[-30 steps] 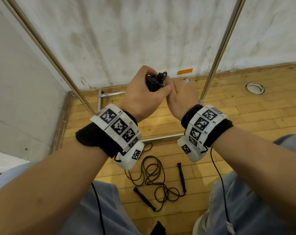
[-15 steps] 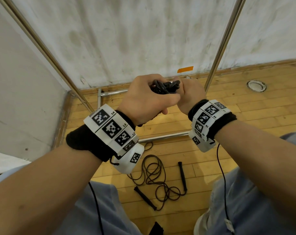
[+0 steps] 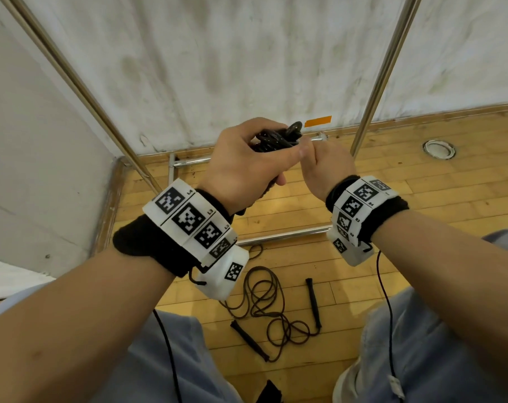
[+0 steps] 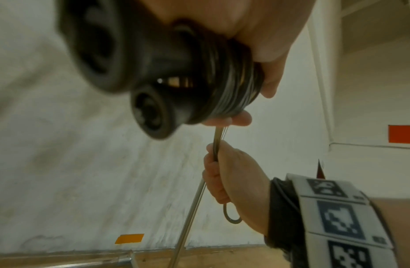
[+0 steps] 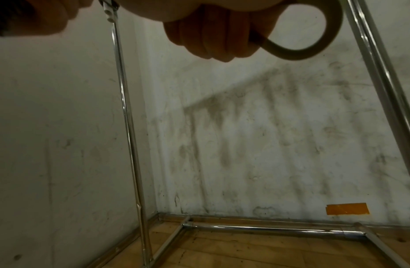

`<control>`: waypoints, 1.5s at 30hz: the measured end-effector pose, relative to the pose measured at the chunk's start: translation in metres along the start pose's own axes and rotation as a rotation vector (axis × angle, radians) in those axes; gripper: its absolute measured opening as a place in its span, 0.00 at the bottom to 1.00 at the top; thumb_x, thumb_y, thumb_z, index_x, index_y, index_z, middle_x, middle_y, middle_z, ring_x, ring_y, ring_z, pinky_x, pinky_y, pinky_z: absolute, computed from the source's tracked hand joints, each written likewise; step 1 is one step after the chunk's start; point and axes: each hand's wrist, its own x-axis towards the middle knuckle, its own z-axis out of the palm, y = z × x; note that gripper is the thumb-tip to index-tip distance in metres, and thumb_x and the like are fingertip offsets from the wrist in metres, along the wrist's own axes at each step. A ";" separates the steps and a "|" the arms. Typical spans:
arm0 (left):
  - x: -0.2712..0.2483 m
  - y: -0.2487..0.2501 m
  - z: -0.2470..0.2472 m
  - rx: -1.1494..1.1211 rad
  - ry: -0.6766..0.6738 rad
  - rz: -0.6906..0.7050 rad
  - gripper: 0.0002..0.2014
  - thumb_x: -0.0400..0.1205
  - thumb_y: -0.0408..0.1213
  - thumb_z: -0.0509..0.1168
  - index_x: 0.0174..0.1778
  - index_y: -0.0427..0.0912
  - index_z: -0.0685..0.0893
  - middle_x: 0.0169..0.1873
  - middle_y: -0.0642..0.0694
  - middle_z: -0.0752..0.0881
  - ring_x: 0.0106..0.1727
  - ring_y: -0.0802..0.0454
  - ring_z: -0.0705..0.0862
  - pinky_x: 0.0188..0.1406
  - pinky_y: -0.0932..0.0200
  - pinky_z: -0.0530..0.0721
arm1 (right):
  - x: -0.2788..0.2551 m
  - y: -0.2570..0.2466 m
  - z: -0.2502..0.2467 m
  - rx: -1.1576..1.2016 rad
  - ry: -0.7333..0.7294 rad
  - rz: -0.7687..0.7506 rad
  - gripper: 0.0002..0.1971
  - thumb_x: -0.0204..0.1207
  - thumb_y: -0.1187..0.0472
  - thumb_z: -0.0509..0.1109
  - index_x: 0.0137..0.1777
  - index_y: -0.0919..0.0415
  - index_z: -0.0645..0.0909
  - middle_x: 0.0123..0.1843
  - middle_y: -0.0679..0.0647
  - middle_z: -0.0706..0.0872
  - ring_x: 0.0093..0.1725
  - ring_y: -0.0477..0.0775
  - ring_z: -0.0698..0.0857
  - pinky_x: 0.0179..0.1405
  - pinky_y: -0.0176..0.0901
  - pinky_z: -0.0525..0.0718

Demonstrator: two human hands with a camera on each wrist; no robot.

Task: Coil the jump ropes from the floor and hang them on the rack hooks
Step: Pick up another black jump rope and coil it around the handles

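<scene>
The rack [image 3: 383, 74] is shiny chrome metal tubing. The floor [image 3: 421, 199] is varnished wood planks. The wall [image 3: 247, 53] behind the rack is matt, stained plaster. The rope [image 3: 264, 301] looks like matt black cord, and the wristbands [image 3: 148, 245] like black knit cloth.

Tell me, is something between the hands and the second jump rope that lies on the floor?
Nothing lies on it, but both hands are occupied: the left hand grips the coiled rope and the right hand holds its loop. The second jump rope lies loose below the wrists, between the knees.
</scene>
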 end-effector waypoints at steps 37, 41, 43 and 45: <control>0.037 -0.037 -0.022 0.189 -0.061 -0.058 0.19 0.81 0.33 0.67 0.67 0.44 0.73 0.53 0.49 0.82 0.51 0.56 0.81 0.50 0.68 0.80 | 0.005 -0.037 -0.044 0.234 -0.313 0.047 0.09 0.79 0.65 0.61 0.46 0.55 0.82 0.34 0.49 0.81 0.30 0.47 0.75 0.21 0.23 0.69; 0.036 -0.035 -0.019 0.172 0.029 -0.062 0.15 0.76 0.37 0.73 0.56 0.37 0.82 0.39 0.49 0.85 0.35 0.63 0.83 0.34 0.71 0.80 | 0.005 -0.039 -0.043 0.278 -0.360 0.118 0.07 0.75 0.66 0.66 0.45 0.51 0.80 0.34 0.46 0.84 0.25 0.42 0.78 0.20 0.26 0.73; 0.035 -0.032 -0.017 0.126 0.005 -0.106 0.15 0.75 0.37 0.73 0.53 0.33 0.81 0.36 0.49 0.84 0.33 0.59 0.83 0.33 0.63 0.81 | 0.004 -0.040 -0.042 0.320 -0.345 0.156 0.04 0.76 0.63 0.67 0.42 0.54 0.81 0.32 0.50 0.86 0.18 0.40 0.77 0.17 0.28 0.74; 0.032 -0.032 -0.014 0.097 -0.004 -0.128 0.16 0.76 0.36 0.73 0.55 0.35 0.76 0.42 0.48 0.82 0.42 0.53 0.84 0.42 0.57 0.83 | 0.005 -0.041 -0.042 0.313 -0.312 0.170 0.04 0.76 0.62 0.68 0.41 0.55 0.81 0.29 0.50 0.85 0.17 0.39 0.77 0.17 0.28 0.74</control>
